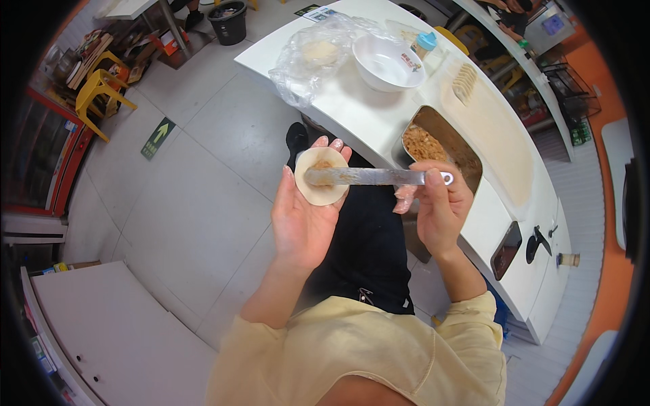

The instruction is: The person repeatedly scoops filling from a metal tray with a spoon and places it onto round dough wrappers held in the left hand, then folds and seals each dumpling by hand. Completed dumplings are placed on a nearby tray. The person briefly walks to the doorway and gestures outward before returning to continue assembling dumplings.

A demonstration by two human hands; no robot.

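On the open palm and fingers of my left hand rests a round dough wrapper. A small dab of meat filling sits at its middle. My right hand grips the white handle end of a flat metal filling spatula. The spatula's rounded tip lies over the wrapper, touching the filling, with smears along the blade. Flour dusts my fingertips. Below and beyond my right hand is a rectangular metal pan of minced filling, partly hidden by that hand.
The white table carries a white bowl, dough in a plastic bag, a blue-lidded shaker and a floured board with a row of dumplings. A phone lies near the right edge. Another person sits beyond.
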